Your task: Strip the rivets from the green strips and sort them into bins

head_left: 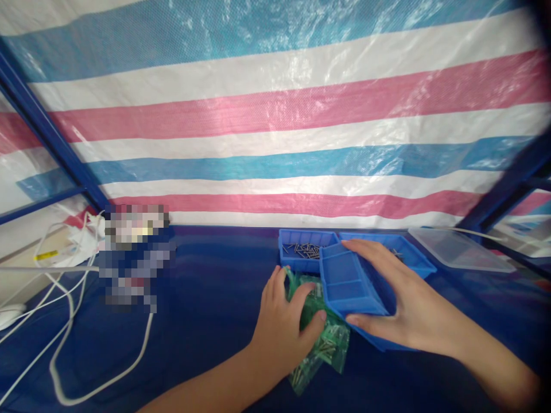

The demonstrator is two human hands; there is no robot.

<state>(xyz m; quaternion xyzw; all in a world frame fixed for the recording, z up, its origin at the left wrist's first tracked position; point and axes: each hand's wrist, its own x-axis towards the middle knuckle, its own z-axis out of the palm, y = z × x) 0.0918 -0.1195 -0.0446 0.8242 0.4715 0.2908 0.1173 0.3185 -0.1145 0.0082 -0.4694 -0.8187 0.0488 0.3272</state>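
My right hand (408, 304) grips a small blue plastic bin (344, 275) by two opposite sides, thumb on the near edge and fingers on the far edge. The bin is tilted, and no contents show in the part I can see. Under and beside my left hand (282, 332) lies a green see-through plastic bag (333, 338) with screws or nails in it. My left fingers are spread over the bag, touching it, not closed round it. Another blue bin is partly visible below my right hand.
A blue bin (307, 264) with loose metal screws or nails stands behind the bag. Another blue bin (415, 255) stands right of it, partly covered by my right hand. A clear plastic lid (460, 249) lies at the back right. White cables (71, 321) loop across the left side.
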